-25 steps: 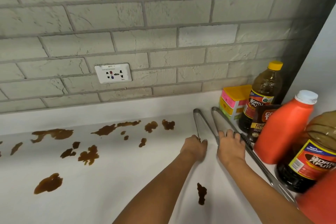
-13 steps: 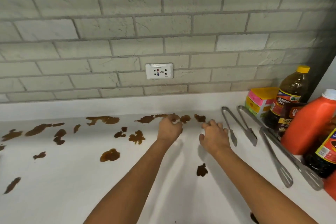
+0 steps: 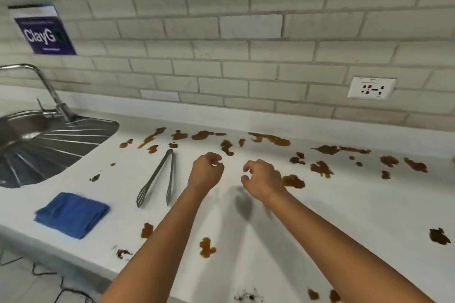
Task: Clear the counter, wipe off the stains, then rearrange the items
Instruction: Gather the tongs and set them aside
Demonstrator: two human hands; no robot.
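The white counter carries several brown stains along its back and front. Metal tongs lie on it left of centre, tips toward the front. A folded blue cloth rests near the front edge at the left. My left hand hovers over the counter just right of the tongs, fingers loosely curled and holding nothing. My right hand hovers beside it, also loosely curled and empty, next to a brown stain.
A steel sink with a ribbed drainboard and a tap sits at the left. The brick wall behind bears a socket and a dark blue sign. Cables hang below the counter's front edge.
The view has swung left: the bottles and tongs at the right are out of frame, the sink, cloth and another pair of tongs have come in. Both hands moved left, empty.
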